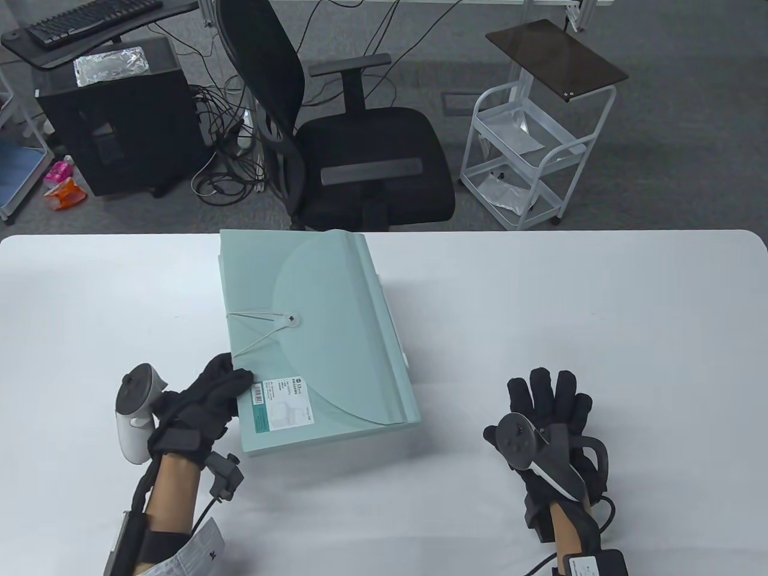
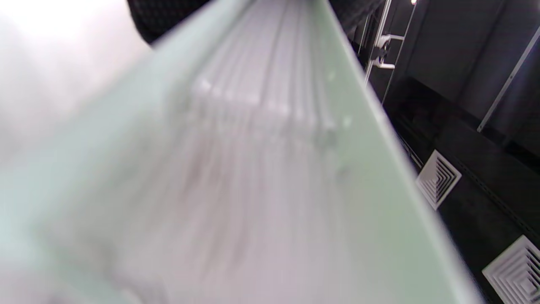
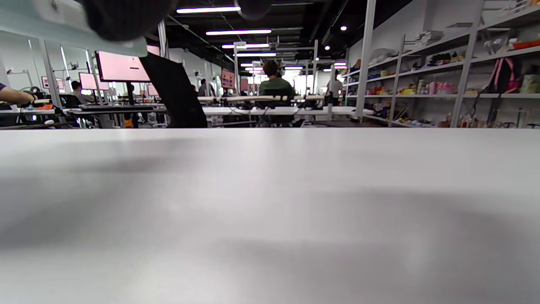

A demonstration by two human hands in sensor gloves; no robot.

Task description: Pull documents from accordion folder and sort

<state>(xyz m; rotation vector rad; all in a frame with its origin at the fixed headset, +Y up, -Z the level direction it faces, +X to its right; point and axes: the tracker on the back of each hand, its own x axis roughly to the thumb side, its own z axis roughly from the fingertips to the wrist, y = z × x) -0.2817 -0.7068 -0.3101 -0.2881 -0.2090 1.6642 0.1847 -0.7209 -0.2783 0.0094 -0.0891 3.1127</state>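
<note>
While the accordion folder (image 1: 318, 336) lies flat on the white desk (image 1: 600, 312) at the centre of the table view, its rounded flap is down and an elastic cord (image 1: 258, 330) runs from the left edge to a small clasp (image 1: 292, 320) near the middle of the cover. A white product label (image 1: 282, 406) sits on the lower left part of the cover. The left hand (image 1: 204, 399), at the lower left of the frame, grips the folder's lower left corner: the gloved fingers (image 1: 231, 375) curl over the top of the cover just beside the label, with the white tracker (image 1: 135, 414) on the back of the hand turned to the left. In the left wrist view the folder (image 2: 236, 169) fills most of the frame as a blurred pale green side with pleated ridges, too close to read further.

The right hand (image 1: 549, 420) rests at the lower right of the table view, well apart from the folder, palm down on the desk with its fingers (image 1: 552, 390) spread flat and holding nothing. The right wrist view looks low across the bare desk surface (image 3: 270, 211). Beyond the far edge of the desk, at the top of the table view, stand a black office chair (image 1: 360, 156) and a white cart (image 1: 534, 162).
</note>
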